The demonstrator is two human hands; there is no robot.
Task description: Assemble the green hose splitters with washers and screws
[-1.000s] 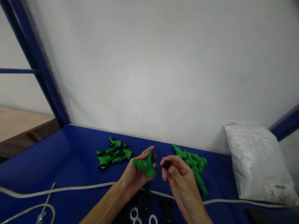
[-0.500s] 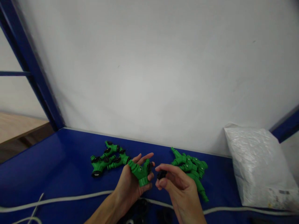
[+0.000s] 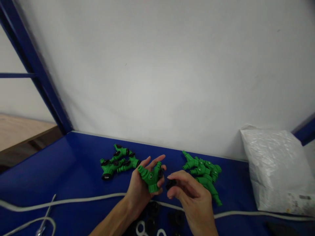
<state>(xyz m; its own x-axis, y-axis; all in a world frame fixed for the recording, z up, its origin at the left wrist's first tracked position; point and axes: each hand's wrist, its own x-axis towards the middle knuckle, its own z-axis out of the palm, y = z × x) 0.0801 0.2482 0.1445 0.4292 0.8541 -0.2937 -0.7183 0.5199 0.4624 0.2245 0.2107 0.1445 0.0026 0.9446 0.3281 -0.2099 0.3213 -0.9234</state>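
My left hand [image 3: 141,188] grips a green Y-shaped hose splitter [image 3: 149,176] above the blue table, its two arms pointing up and left. My right hand [image 3: 190,196] pinches a small black knob [image 3: 170,184] between thumb and fingertips, just right of the splitter and a little apart from it. A pile of green splitters with black knobs [image 3: 116,162] lies to the left of my hands. Another pile of plain green splitters [image 3: 204,175] lies to the right.
The blue table [image 3: 73,170] meets a white wall behind. A white plastic bag [image 3: 275,170] sits at the right. A white cable [image 3: 73,199] runs across the table near me. Black and white rings [image 3: 152,223] lie under my wrists. Blue frame posts [image 3: 36,72] stand at left.
Both hands stay close together with the same parts; the knob has edged slightly nearer the splitter. The view shifted a little with my head.
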